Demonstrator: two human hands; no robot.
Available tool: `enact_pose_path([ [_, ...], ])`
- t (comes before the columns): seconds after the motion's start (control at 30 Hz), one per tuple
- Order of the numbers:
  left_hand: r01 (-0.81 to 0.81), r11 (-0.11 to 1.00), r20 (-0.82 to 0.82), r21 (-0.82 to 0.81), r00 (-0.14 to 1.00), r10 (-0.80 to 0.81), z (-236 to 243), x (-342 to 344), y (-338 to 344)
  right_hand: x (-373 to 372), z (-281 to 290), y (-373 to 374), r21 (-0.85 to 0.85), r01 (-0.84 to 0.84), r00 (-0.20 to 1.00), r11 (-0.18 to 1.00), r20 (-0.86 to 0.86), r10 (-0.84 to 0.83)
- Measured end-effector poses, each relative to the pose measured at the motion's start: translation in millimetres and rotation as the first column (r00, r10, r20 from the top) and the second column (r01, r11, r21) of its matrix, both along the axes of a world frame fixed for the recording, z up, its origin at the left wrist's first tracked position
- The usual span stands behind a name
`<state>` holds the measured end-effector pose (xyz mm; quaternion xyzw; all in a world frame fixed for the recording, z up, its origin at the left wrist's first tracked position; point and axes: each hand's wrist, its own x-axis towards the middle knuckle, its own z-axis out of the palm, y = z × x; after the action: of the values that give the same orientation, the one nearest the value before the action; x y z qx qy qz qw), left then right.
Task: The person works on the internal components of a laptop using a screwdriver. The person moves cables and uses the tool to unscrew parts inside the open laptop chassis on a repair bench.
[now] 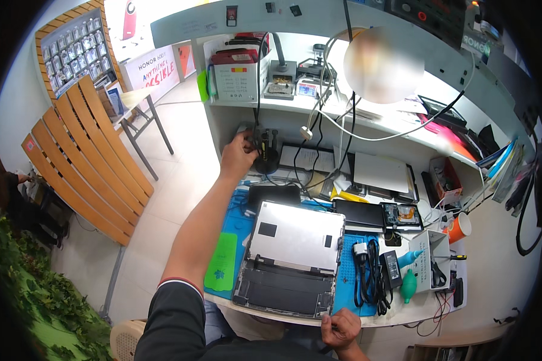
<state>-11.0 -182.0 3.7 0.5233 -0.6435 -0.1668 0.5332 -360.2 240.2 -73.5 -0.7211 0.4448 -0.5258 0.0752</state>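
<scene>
Left hand (239,153) up at the black upright holder (267,160), at the back of the surface (418,314) and below the shelf (244,109): fingers bent; cannot tell whether clamped on it or only touching. Right hand (341,329) just beside the near right corner of the opened flat device (289,260): fingers curled in; cannot tell whether pinching the edge or anything small.

Find the opened flat device at the front middle of the surface, lying on the blue mat (347,281), silver panel (295,233) away from the body, dark section (286,289) toward it. Expect, by judgement, something fairly light, stiff but thin, slick on the panel and fragile where exposed. Best to take hold by both side rims, keeping pressure off the dark section.

Counting outward: one opened flat device; on its left, one green pad (221,265); on its right, one coiled black cable (370,284), one power adapter (391,269), one green blower bulb (408,287); beyond, one black flat case (359,215), one smaller opened gadget (402,214), one orange cup (459,227).
</scene>
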Motion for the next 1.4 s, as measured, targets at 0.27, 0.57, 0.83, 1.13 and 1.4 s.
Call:
enact_pose_path([
  [0.27,-0.052,0.997,0.022,-0.049,0.998,0.053,5.6,1.6,-0.3,-2.1,-12.7,2.1,0.003,-0.01,1.0,1.0,0.004,0.01],
  [0.57,-0.218,0.976,0.169,-0.017,0.961,0.218,31.5,2.6,-24.8,-1.3,-5.9,8.1,0.041,0.017,1.0,0.999,-0.007,-0.017],
  [0.83,-0.102,0.995,0.185,0.006,0.978,0.099,42.6,18.9,8.6,-0.1,-0.5,1.5,0.017,-0.003,0.999,1.0,-0.041,0.004],
  [1.13,0.066,0.97,0.352,0.234,0.924,-0.148,27.6,76.5,109.9,3.0,10.2,0.2,0.024,-0.034,0.993,0.999,-0.112,0.036],
  [1.4,-0.023,0.957,0.366,0.289,0.927,-0.088,26.7,78.6,182.7,5.1,8.0,-6.4,0.011,-0.078,0.995,0.997,-0.065,0.078],
])
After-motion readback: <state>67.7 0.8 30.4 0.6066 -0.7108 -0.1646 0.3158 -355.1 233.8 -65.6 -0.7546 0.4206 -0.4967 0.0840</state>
